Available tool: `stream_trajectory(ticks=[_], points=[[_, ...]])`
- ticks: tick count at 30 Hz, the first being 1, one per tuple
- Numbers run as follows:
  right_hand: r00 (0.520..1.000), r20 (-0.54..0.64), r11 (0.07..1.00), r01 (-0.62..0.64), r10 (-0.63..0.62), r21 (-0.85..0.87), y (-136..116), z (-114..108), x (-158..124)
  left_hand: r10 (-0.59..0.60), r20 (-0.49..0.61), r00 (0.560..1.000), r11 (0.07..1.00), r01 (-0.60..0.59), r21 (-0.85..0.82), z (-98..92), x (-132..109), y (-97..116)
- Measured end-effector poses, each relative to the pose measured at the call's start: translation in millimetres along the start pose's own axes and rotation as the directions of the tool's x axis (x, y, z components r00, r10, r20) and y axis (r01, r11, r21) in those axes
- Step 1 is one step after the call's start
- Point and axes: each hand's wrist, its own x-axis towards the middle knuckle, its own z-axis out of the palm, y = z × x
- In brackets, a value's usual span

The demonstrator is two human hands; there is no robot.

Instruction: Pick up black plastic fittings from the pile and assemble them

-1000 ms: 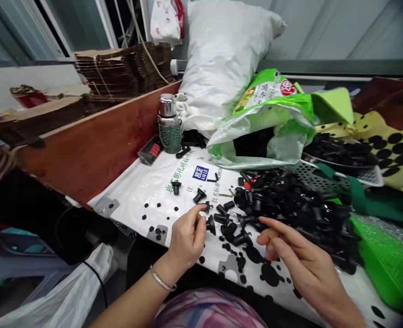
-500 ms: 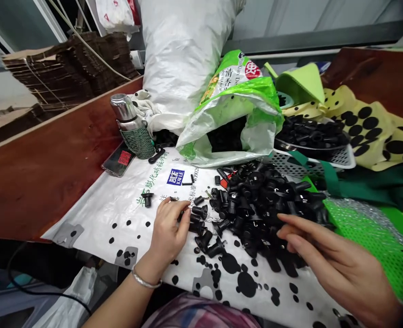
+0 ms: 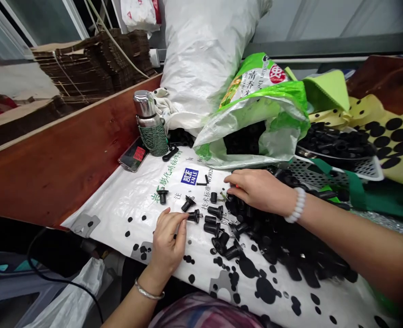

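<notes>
My left hand (image 3: 170,237), with a silver bangle at the wrist, pinches a small black flanged plastic part (image 3: 194,216) between fingertips and thumb. Two similar parts lie just beyond it: one black part (image 3: 188,203) tilted, another black part (image 3: 162,196) farther left. My right hand (image 3: 261,191), wearing a beaded bracelet, reaches over the left edge of a heap of black parts (image 3: 290,246). Its thumb and forefinger are apart, with a bit of red showing between them; the other fingers are partly hidden. Several loose black parts (image 3: 212,225) lie between the hands.
A steel flask (image 3: 150,123) and a phone (image 3: 133,156) stand at the back left by a wooden board (image 3: 68,150). Behind the heap lies a green and white bag (image 3: 249,100) with black parts inside. A white basket (image 3: 310,172) holds a heaped bowl (image 3: 338,150).
My right hand has swung left and forward across the heap. My left hand has pulled slightly back from the loose parts, a flanged part now visible in its fingertips. The view has turned left.
</notes>
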Motion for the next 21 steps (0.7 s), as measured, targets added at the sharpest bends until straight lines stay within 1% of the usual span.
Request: stream_trajectory(ticks=[5,8,10,13,16,18,21], points=[[0.999,0.045,0.998,0.027,-0.024,-0.049,-11,14,52,-0.066,-0.028,0.997,0.996,0.064,-0.067,-2.3,-1,-1],[0.996,0.080,0.997,0.035,-0.029,-0.071,-18,27,74,-0.092,-0.041,0.995,0.991,0.088,-0.097,-3.1,-2,-3],[0.994,0.104,0.996,0.043,-0.034,-0.078,-23,36,84,-0.103,-0.039,0.994,0.989,0.098,-0.109,-3.4,-3,-4],[0.990,0.133,0.996,0.047,-0.037,-0.076,-31,47,91,-0.117,-0.035,0.993,0.986,0.112,-0.122,-3.9,-4,-4],[0.991,0.134,0.997,0.041,-0.032,-0.065,-35,52,91,-0.121,-0.028,0.992,0.983,0.115,-0.145,-4.7,-4,-4],[0.992,0.120,0.998,0.034,-0.029,-0.044,-35,51,89,-0.125,-0.019,0.992,0.980,0.121,-0.159,-5.3,-3,-4],[0.996,0.092,1.000,0.016,-0.016,-0.003,-28,42,85,-0.138,-0.010,0.990,0.977,0.134,-0.168,-5.6,-3,-5]])
